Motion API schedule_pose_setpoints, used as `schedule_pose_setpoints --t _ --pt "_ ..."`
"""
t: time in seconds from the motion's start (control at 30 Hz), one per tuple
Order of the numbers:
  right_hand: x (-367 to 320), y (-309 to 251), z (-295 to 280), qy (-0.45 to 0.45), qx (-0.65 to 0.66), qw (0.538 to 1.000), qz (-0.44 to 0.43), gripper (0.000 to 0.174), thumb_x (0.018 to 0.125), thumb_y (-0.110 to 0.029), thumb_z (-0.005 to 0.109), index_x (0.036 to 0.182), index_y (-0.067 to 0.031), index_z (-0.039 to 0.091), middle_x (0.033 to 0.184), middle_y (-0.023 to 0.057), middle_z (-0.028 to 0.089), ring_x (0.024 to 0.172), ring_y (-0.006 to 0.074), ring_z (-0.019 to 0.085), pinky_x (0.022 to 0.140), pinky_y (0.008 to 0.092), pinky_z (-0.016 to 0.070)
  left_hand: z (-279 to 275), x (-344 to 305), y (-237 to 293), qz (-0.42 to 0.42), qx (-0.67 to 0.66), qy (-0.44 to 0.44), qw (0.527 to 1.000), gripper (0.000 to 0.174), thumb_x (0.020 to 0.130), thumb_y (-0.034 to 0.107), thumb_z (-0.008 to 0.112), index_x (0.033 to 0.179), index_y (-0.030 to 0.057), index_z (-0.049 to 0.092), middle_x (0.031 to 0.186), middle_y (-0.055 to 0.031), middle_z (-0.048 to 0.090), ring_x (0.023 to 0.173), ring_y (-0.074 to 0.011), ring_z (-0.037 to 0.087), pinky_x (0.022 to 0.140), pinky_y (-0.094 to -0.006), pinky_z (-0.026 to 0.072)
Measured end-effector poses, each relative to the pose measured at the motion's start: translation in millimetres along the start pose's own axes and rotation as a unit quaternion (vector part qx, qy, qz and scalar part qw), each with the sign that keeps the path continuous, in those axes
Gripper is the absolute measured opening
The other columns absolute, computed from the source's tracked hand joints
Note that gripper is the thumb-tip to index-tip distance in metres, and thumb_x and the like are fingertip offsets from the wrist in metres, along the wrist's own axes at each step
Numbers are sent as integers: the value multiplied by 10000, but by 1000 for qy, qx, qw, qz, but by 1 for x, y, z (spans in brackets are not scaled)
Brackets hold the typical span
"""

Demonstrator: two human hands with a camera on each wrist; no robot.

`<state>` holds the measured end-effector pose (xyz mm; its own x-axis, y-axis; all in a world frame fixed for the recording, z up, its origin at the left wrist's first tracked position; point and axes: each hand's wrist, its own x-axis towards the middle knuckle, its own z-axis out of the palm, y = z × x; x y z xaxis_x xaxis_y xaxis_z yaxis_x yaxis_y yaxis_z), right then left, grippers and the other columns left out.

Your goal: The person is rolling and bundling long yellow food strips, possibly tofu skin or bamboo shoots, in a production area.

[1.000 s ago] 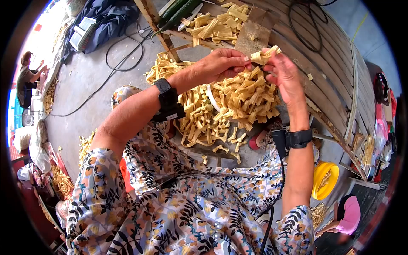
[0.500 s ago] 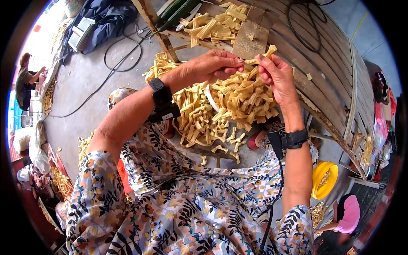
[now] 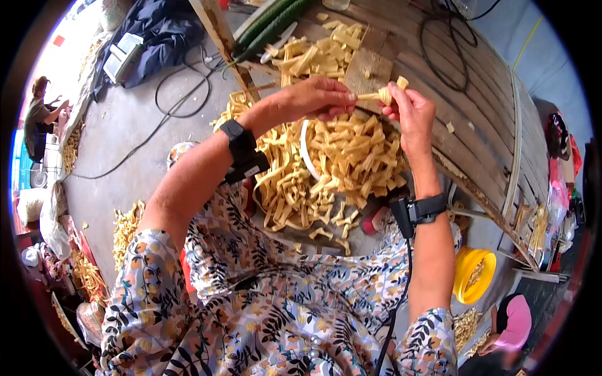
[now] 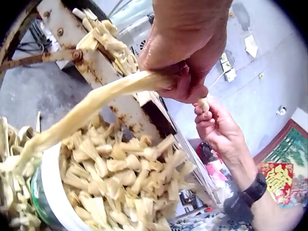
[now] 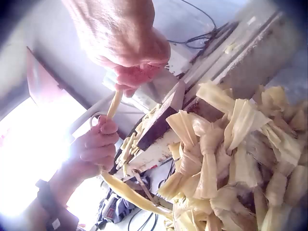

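Over the table's near edge, a pale yellow tofu-skin strip (image 3: 370, 97) stretches between the two hands. My left hand (image 3: 321, 98) pinches it with thumb and fingers; its long loose tail (image 4: 86, 109) hangs below that hand in the left wrist view. My right hand (image 3: 411, 118) grips the other end, where a knot (image 3: 385, 95) shows beside the thumb and a short stub pokes up past the fingers. Below the hands, a white-rimmed bucket (image 4: 50, 178) is heaped with knotted strips (image 3: 357, 153). Long unknotted strips (image 3: 276, 182) lie to its left.
A wooden slatted table (image 3: 476, 125) with a rusty metal leg (image 3: 216, 31) stands ahead, holding cut pieces (image 3: 326, 53), a small board (image 3: 367, 72), cucumbers (image 3: 269, 28) and a black cable (image 3: 454, 56). A yellow bucket (image 3: 463, 276) is at right. Two other people are farther off.
My right hand has closed from spread fingers to a firm grip on the strip's end. The strip is now drawn taut between the hands, with a knot by the right hand.
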<state>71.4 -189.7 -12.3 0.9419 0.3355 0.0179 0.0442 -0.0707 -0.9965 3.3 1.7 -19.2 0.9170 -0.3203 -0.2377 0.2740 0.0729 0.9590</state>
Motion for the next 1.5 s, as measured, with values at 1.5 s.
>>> schedule_pose_setpoints --t 1.5 --pt "81 29 -3 178 181 967 -15 189 813 -116 571 786 71 579 690 95 601 535 153 599 461 214 491 -52 85 7 207 313 286 882 164 813 158 561 812 19 648 633 7 577 569 -45 490 510 -209 394"
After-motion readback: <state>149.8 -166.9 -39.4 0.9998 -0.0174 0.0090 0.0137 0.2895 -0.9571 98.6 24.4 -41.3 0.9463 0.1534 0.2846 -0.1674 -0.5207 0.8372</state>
